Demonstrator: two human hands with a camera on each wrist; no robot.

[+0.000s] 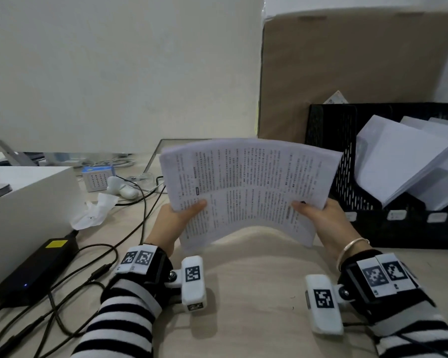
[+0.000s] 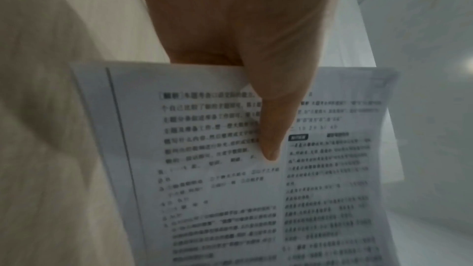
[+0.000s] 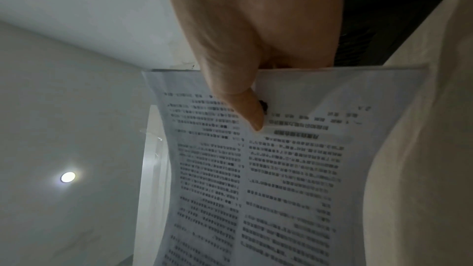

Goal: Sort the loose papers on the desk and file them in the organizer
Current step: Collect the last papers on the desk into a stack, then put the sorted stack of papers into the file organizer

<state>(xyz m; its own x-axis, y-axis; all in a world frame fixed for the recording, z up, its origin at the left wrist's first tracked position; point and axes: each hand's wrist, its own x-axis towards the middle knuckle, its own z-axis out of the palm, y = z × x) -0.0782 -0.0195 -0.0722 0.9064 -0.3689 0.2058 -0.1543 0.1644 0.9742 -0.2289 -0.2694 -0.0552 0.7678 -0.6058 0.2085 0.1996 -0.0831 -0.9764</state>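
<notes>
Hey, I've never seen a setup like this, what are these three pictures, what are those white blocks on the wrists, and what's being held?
There is no machine here: a person works with bare hands and wears three cameras. The wide picture comes from a head camera looking down at the desk. The other two come from the white blocks strapped to the wrists, each looking along its hand.

The left hand and right hand each pinch a near corner of a stack of printed papers, thumbs on top, with the stack lifted off the desk and bowed.

To the right stands a black organizer already holding white sheets. To the left lie a power brick, cables, a crumpled tissue and a white box.
</notes>
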